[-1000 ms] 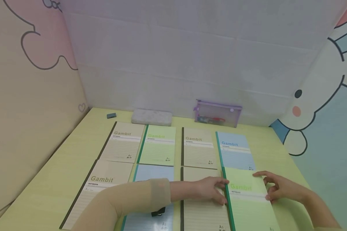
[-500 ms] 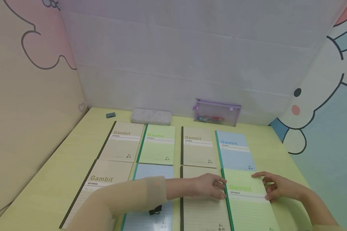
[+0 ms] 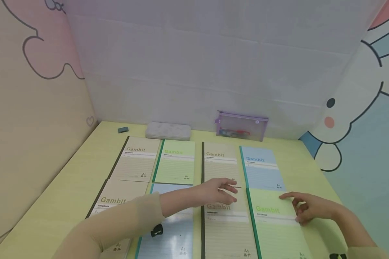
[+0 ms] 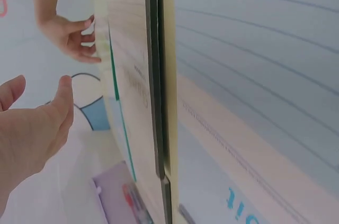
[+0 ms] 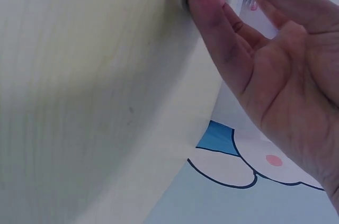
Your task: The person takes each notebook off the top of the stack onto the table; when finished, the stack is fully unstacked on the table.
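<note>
Hovering over the tan notebook [image 3: 226, 223], my left hand [image 3: 214, 192] is relaxed and empty; my right hand [image 3: 311, 208] touches the green notebook's [image 3: 275, 226] edge with loose fingers.

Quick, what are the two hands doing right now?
Left hand: open, fingers straight, hovering over the tan notebook, holding nothing.
Right hand: open, fingertips touching the right edge of the green notebook.
</note>
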Tool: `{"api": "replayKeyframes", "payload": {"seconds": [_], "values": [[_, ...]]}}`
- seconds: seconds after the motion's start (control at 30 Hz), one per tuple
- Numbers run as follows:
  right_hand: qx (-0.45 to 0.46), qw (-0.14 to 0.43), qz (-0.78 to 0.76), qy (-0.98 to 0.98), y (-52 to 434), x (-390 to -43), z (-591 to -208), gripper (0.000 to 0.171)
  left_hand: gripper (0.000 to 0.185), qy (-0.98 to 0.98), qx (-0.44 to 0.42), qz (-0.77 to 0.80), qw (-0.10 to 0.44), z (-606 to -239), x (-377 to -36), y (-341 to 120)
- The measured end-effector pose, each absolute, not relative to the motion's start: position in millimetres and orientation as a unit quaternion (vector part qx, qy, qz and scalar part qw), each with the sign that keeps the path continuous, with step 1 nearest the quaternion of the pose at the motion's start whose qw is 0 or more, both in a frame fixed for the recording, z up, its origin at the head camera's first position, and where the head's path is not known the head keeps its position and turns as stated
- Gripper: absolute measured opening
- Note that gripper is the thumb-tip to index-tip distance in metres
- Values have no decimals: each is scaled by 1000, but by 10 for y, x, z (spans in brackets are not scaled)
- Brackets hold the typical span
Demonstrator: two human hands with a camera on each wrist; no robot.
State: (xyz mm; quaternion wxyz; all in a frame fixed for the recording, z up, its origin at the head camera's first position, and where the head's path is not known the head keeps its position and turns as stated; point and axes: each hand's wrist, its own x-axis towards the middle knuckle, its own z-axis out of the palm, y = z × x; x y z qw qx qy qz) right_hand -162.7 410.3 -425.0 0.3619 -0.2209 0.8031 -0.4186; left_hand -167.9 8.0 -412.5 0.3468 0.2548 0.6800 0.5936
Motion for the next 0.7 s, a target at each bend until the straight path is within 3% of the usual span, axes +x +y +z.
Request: {"api": "replayKeyframes", "payload": {"seconds": [0.17,0.27,0.5,0.7], "values": [[-180,359,-403,823,4077,-1617,-4112,65,59,699,251,596,305,-3959,-1772,-226],[-193,327,-395,837,4069,-1644,-4009,63,59,721,248,589,268,-3820,-1807,-431],[-245,76,-252,933,3929,-1727,-3765,60,60,797,264,527,132,-3552,-1870,-957],[-225,-12,-199,954,3729,-1853,-3730,62,63,836,252,487,34,-3456,-1855,-1407]]}}
